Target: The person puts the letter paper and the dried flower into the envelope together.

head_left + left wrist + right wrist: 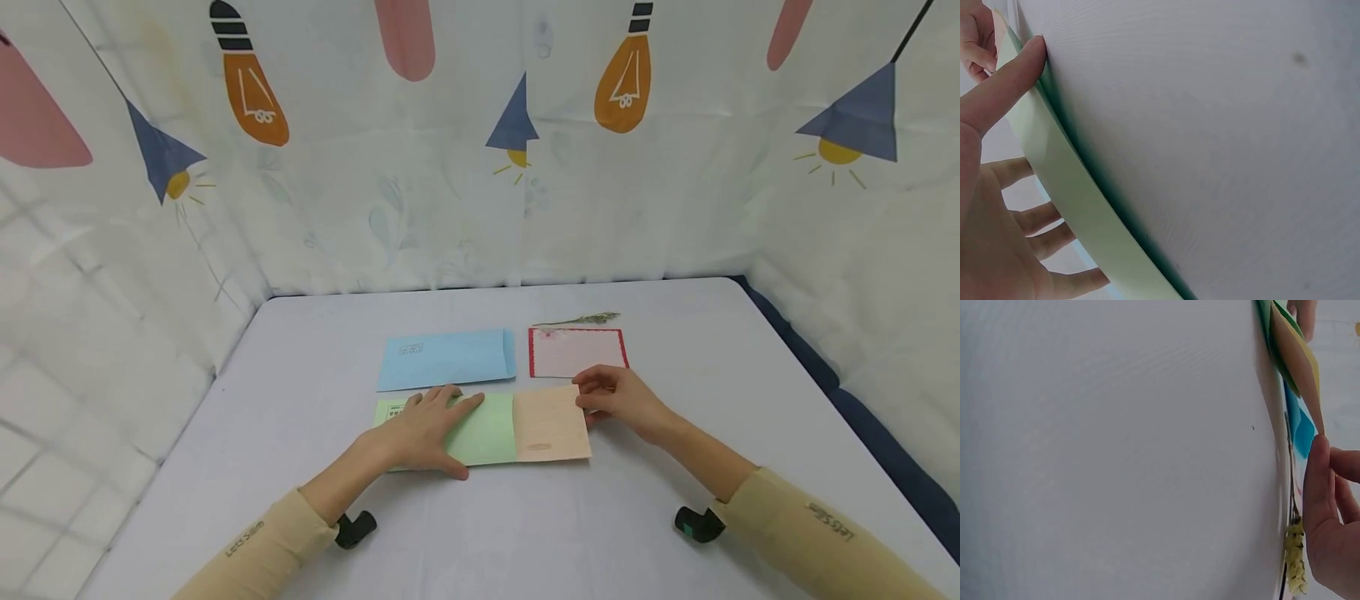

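A peach-coloured sheet of paper (551, 427), with small print near its lower edge, sticks out of the right end of a green envelope (491, 429). My left hand (423, 429) rests spread over the envelope, its thumb at the near edge and its fingers towards the far edge. Thumb and fingers of my right hand (618, 400) pinch the sheet's right edge. In the right wrist view the sheet (1297, 359) bows up from the table at that hand. The part of the sheet inside the envelope is hidden.
Just behind the green envelope lies a blue envelope (450, 358). To its right is a pale pink card (576, 354) with a red border, close to my right fingers. A dried flower sprig (596, 318) lies behind the card. White table (487, 533) and printed curtains surround them.
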A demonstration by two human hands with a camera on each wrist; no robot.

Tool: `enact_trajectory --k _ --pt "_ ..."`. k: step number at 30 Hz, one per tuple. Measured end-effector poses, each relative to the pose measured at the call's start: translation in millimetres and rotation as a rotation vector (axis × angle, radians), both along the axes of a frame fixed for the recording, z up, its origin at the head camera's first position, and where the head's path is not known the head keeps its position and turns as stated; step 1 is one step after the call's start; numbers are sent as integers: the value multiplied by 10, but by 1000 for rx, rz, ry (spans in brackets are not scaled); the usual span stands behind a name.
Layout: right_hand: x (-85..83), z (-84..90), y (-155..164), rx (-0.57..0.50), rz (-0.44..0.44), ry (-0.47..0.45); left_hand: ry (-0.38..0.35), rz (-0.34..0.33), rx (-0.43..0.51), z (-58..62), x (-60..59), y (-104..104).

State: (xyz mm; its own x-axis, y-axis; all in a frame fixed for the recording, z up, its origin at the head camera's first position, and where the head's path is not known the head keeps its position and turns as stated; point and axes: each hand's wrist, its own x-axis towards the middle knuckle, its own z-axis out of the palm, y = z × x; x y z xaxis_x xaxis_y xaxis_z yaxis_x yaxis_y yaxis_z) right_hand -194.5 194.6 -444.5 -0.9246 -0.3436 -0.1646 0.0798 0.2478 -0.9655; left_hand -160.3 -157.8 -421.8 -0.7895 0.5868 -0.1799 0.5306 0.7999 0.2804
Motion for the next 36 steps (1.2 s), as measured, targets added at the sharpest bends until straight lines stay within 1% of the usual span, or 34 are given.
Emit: enact_trajectory --k 5,8,12,24,29,36 --pt "16 -10 -44 -17 -32 -30 3 -4 7 2 6 -6" --pt "30 -12 -65 -39 -56 -66 0 -2 10 7 10 -7" --pt "50 -3 -98 -69 -66 -105 4 0 2 7 7 -9" --pt "67 -19 -186 -79 -16 -112 2 3 2 -24 -12 -16" --pt "70 -30 -252 -87 -20 -120 1 1 3 -31 -15 -14" --pt "65 -71 -366 -105 -54 -135 6 -2 0 -24 -12 -9"
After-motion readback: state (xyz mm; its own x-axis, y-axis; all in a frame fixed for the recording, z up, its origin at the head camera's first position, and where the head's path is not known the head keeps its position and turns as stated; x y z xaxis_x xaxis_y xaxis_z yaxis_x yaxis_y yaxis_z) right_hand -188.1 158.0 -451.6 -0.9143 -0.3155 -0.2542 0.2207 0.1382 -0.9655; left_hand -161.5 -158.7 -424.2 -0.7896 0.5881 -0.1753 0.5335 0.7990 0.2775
